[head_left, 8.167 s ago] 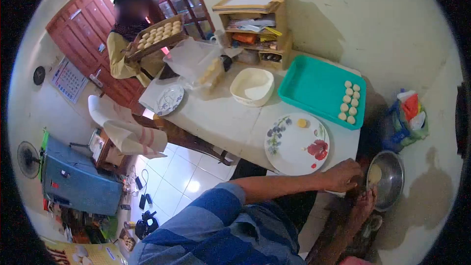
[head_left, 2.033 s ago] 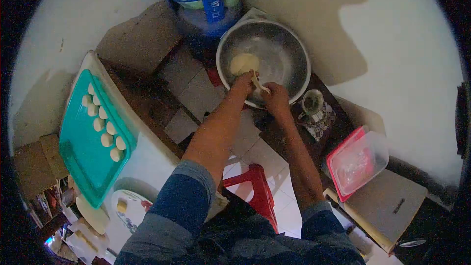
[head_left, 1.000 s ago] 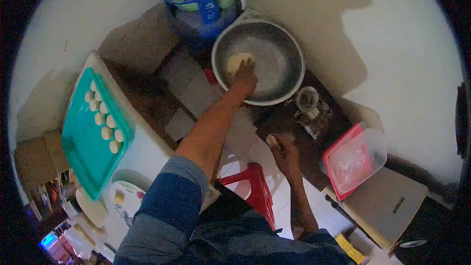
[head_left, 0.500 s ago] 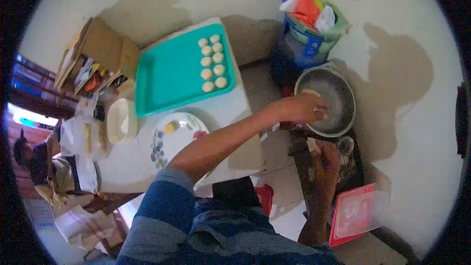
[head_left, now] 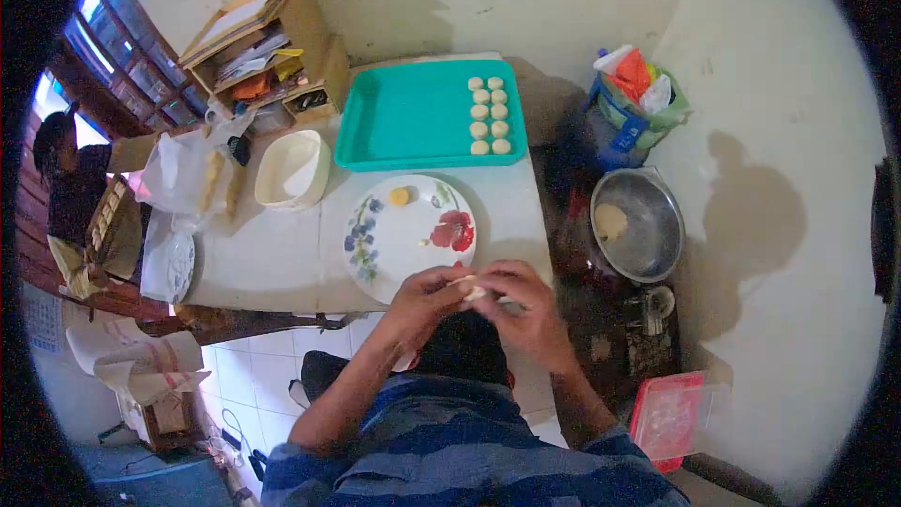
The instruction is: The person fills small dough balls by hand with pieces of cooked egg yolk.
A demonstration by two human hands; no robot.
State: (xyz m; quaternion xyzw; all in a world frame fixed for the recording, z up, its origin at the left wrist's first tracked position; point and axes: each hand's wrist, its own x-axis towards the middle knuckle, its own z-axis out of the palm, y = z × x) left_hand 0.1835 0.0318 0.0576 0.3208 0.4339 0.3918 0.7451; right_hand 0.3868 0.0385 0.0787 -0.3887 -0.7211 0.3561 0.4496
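Observation:
My left hand point(head_left: 424, 304) and my right hand point(head_left: 522, 308) meet in front of me, fingers closed around a small pale piece of dough point(head_left: 473, 292). They are just over the near edge of a white floral plate point(head_left: 385, 268). A yellow round piece point(head_left: 400, 196) sits near the plate's far side. Behind it, a teal tray point(head_left: 404, 122) carries several small dough balls point(head_left: 480, 113) in two columns along its right side. To the right, a metal bowl point(head_left: 657, 225) holds a larger lump of dough point(head_left: 611, 222).
A cream tub point(head_left: 313, 155) and plastic bags point(head_left: 174, 169) stand left on the white table point(head_left: 267, 268). A wooden shelf box point(head_left: 272, 38) is behind. At far left, another person point(head_left: 80, 197) holds a tray of pieces. A bag-lined bin point(head_left: 629, 113) stands back right, a red lid point(head_left: 666, 418) front right.
My left hand has left the metal bowl and come back over the plate's near edge. My right hand has moved left to join it at the dough piece. The view has turned left.

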